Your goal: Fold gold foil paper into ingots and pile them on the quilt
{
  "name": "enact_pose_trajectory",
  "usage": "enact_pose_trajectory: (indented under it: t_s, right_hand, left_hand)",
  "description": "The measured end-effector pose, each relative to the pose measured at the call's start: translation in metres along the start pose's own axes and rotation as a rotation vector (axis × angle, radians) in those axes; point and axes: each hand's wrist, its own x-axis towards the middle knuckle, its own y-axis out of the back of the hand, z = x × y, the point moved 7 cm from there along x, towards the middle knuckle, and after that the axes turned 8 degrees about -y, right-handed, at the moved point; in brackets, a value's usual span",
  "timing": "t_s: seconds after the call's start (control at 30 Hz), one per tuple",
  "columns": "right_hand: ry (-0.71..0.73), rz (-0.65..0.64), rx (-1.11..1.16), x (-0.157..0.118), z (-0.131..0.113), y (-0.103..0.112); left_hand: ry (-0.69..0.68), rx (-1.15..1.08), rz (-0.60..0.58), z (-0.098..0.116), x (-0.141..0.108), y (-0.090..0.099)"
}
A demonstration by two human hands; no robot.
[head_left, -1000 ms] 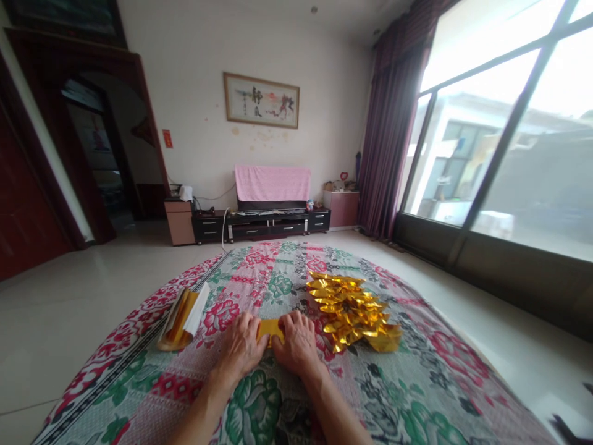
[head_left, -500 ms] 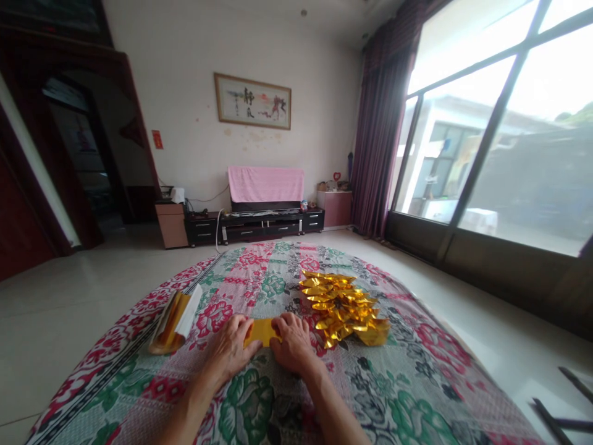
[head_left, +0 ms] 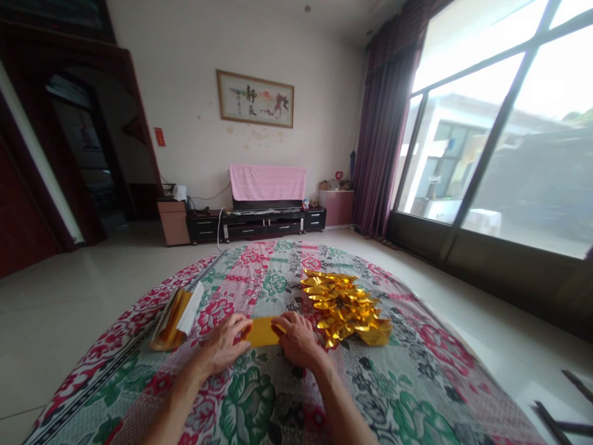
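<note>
A flat gold paper piece [head_left: 264, 332] lies on the flowered tablecloth [head_left: 273, 285], stretched between both hands. My left hand [head_left: 228, 339] grips its left end with thumb and fingers, and my right hand [head_left: 299, 337] grips the right end. To the right of it, several folded shiny gold paper shapes [head_left: 345, 303] stand in an overlapping pile. On the left side of the cloth rests a curled stack of gold sheets [head_left: 173, 321] with a white sheet around its right side.
Beyond the round table stands a black low cabinet [head_left: 264, 230] with a pink cloth [head_left: 267, 183] above it. Large windows [head_left: 486, 142] and a purple curtain [head_left: 382, 130] are on the right. Dark legs of some furniture [head_left: 551, 423] show at the lower right.
Both hands have moved slightly apart, and more of the gold paper shows between them. The camera view has shifted a little.
</note>
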Motion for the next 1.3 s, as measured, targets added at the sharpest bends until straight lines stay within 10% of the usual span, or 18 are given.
enact_pose_trajectory:
  t_s: [0.5, 1.0, 1.3]
  right_hand:
    - [-0.008, -0.063, 0.091, 0.006, 0.007, -0.003]
    - [-0.047, 0.133, 0.001, -0.003, -0.007, 0.000]
    - [-0.027, -0.016, 0.056, 0.005, 0.003, -0.004]
  left_hand:
    - [-0.041, -0.145, -0.084, -0.014, -0.001, -0.003]
    - [0.133, 0.225, 0.233, 0.015, 0.007, 0.000]
    - [0.093, 0.052, 0.126, -0.001, 0.006, -0.003]
